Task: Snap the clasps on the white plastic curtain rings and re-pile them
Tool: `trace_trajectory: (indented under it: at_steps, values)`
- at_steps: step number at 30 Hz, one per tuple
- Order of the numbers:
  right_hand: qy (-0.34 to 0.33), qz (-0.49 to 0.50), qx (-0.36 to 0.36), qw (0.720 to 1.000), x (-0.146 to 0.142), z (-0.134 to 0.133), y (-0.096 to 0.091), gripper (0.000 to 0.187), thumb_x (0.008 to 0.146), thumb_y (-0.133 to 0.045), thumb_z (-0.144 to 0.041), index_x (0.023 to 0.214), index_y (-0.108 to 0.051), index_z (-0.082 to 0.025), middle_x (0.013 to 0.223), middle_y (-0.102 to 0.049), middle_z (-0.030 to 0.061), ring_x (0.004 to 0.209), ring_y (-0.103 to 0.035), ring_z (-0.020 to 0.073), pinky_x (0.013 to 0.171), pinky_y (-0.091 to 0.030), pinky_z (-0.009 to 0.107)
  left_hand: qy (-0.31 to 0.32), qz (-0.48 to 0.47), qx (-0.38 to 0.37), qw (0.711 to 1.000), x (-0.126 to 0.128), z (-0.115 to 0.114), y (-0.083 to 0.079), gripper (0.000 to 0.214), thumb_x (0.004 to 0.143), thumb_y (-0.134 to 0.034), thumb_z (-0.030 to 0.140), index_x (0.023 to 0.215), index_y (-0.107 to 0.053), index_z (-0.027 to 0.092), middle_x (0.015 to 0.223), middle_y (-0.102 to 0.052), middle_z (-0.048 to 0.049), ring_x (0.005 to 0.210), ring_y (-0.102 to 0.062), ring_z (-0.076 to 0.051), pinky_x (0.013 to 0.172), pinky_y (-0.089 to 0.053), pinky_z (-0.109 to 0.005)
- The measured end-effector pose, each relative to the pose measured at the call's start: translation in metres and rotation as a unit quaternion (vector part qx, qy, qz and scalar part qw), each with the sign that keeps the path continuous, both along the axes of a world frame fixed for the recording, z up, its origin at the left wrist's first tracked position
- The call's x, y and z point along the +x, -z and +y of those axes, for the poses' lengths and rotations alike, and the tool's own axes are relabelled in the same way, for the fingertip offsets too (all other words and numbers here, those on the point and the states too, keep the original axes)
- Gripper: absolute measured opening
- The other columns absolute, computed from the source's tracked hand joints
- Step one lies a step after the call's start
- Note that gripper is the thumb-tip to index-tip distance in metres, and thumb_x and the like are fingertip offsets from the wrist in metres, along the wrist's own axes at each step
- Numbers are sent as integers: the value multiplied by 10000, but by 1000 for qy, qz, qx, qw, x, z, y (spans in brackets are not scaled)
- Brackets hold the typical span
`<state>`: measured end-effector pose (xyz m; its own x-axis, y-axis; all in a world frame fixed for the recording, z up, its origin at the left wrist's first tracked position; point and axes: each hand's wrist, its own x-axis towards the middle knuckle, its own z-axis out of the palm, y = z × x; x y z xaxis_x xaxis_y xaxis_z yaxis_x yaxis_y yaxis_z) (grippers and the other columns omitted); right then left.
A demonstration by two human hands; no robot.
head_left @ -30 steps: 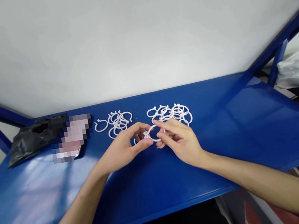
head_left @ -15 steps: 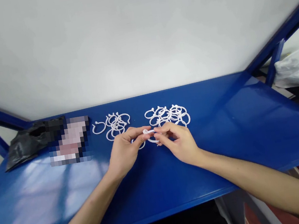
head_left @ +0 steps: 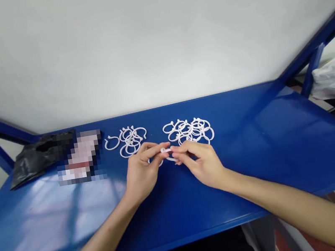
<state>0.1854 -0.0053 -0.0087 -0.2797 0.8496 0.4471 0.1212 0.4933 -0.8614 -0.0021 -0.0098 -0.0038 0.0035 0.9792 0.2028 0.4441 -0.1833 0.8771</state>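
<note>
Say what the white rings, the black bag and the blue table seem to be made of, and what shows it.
White rings: probably smooth plastic; evenly coloured, thin, rounded.
Black bag: likely thin plastic film; creased and softly shiny.
Blue table: glossy coating, reflecting window-like light; base material uncertain.

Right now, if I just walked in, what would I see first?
Probably the left hand and right hand in the middle, pinching a small white piece between their fingers. Just beyond them, the left cluster of white rings and right cluster of white rings stand out against the bright blue table. A crumpled black bag lies toward the table's left end.
</note>
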Motion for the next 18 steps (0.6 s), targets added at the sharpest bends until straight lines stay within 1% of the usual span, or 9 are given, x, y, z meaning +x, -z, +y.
trace_trajectory:
  at_steps: [3,6,8,10,12,14,16,18]
  values:
    - [7,-34,52,998,0,2,0,100,985,-586,-240,993,-686,-232,876,-743,9,737,-713,128,662,-599,264,13,23,11,1000,-2,3,-2,212,902,-652,393,1036,-793,307,937,-715,-16,749,-653,-142,638,-505,-254]
    - [25,-94,127,987,1,9,-1,126,1003,-547,-225,1024,-672,-225,928,-743,26,813,-710,142,739,-597,290,36,77,21,996,-4,7,-5,262,925,-625,431,1100,-770,301,950,-712,-16,703,-642,-133,654,-520,-266]
    - [45,-139,183,972,6,18,-3,145,1004,-528,-210,1028,-670,-216,957,-725,47,875,-696,160,768,-587,308,58,131,38,989,-7,10,-6,307,935,-613,430,1185,-730,296,987,-722,-23,769,-653,-158,717,-541,-293]
    - [85,-166,210,960,14,31,-6,156,996,-525,-208,1016,-680,-202,981,-693,69,868,-678,167,749,-575,311,68,198,74,975,-11,14,-6,360,947,-599,398,1280,-668,279,1050,-735,-39,926,-646,-208,822,-547,-348]
    - [156,-175,197,952,27,48,-8,158,983,-541,-228,1010,-692,-191,989,-665,76,765,-650,151,690,-559,304,71,274,111,953,-17,17,-5,378,958,-571,353,1315,-631,245,1099,-735,-60,1042,-604,-252,916,-523,-422]
    - [226,-193,165,940,41,66,-9,148,961,-565,-239,997,-701,-194,973,-666,67,754,-635,163,732,-546,338,79,343,123,928,-23,20,-3,345,963,-532,308,1273,-647,211,1119,-721,-81,1083,-579,-278,963,-493,-476]
    - [267,-228,127,928,55,81,-8,159,916,-601,-214,1044,-692,-186,916,-688,58,788,-629,199,783,-526,378,99,392,112,908,-27,22,-1,307,949,-500,256,1191,-681,200,1118,-702,-91,1088,-576,-288,970,-477,-494]
    - [289,-257,88,918,64,91,-6,159,886,-618,-206,1026,-689,-180,883,-711,61,830,-622,232,804,-505,400,112,421,100,895,-29,23,1,291,928,-473,206,1116,-696,203,1098,-690,-91,1074,-578,-288,949,-472,-489]
